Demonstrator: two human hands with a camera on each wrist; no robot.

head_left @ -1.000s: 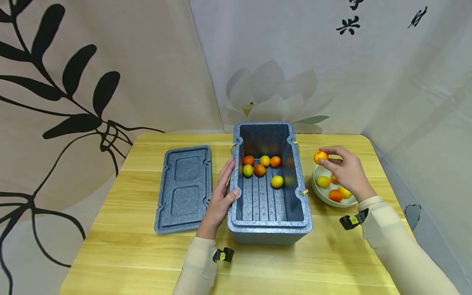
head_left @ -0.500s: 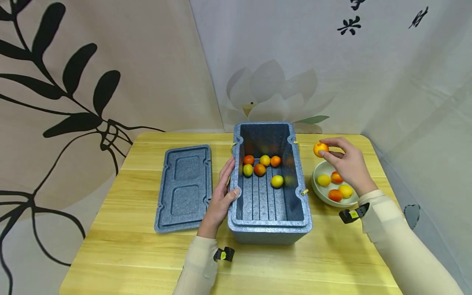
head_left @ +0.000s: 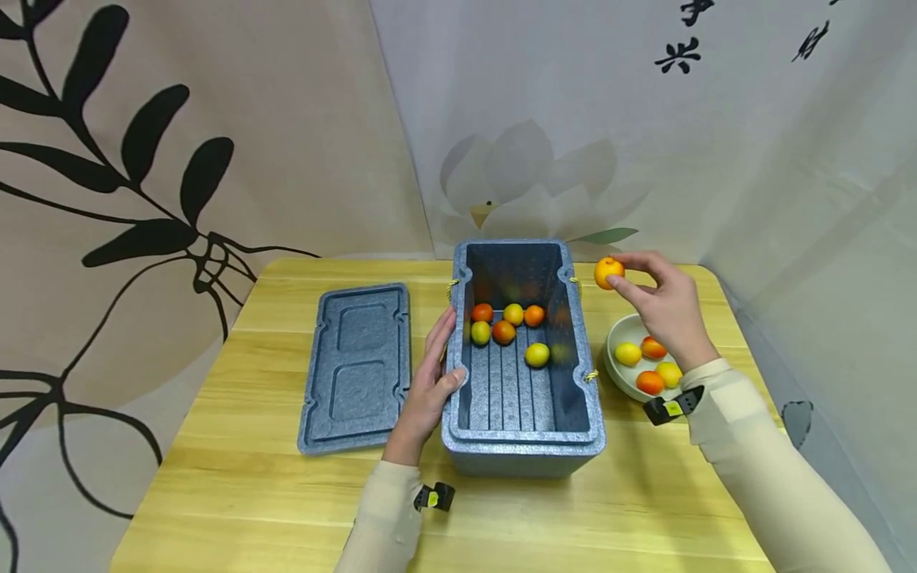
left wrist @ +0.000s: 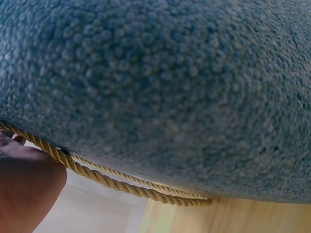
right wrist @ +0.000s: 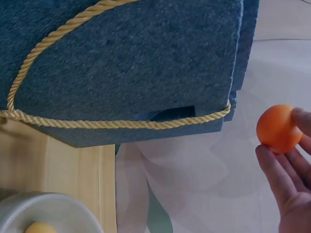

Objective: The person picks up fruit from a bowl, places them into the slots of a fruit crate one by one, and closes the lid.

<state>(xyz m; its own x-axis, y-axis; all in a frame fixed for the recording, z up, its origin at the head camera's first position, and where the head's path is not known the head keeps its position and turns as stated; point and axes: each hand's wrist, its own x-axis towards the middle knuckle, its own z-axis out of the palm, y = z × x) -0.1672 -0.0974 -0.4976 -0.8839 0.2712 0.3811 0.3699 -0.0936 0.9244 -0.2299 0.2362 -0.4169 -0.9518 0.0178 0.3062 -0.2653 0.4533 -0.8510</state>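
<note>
A small orange (head_left: 609, 273) is pinched between the thumb and fingertips of my right hand (head_left: 669, 306), held up beyond the right wall of a blue-grey foam box (head_left: 523, 461). The right wrist view shows the same orange (right wrist: 278, 127) beside the box's roped side. My left hand (head_left: 426, 394) rests along the box's left side, fingers straight against the outer wall and thumb on the rim. Inside the open box lie several small fruits, among them a yellow one (head_left: 537, 355) apart from the others. Below my right hand, a pale bowl (head_left: 614, 374) holds several more fruits.
The box's lid (head_left: 356, 366) lies flat on the wooden table (head_left: 243, 477), left of the box. Twisted gold rope (right wrist: 146, 124) runs along the box's outer sides. A printed cloth (head_left: 322, 143) hangs behind the table.
My right hand has lifted the orange from above the bowl and carried it up and left toward the box. The left hand stays in place on the box.
</note>
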